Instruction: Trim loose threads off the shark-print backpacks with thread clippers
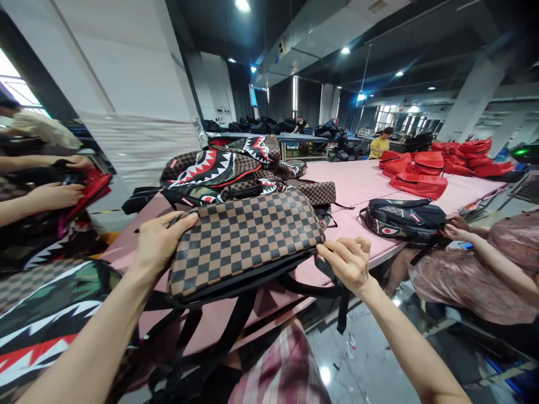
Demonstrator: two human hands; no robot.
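A brown and black checkered backpack (248, 241) is held up in front of me at the near edge of the pink table, tilted, its black straps hanging below. My left hand (162, 244) grips its upper left corner, thumb on the checkered face and fingers out of sight behind. At the lower right corner, my right hand (347, 261) is closed with fingers and thumb pinched at the black edge of the bag. Exactly what that pinch holds is partly hidden. Behind it lies a pile of checkered bags with shark-mouth prints (210, 168).
Red bags (421, 168) lie on the far right of the pink table (353, 179). A co-worker's hands (458, 230) hold a dark bag (400, 219) at right. Other hands (56, 196) work at left, above a camouflage shark-print bag (54, 314). A white pillar (122, 73) stands behind.
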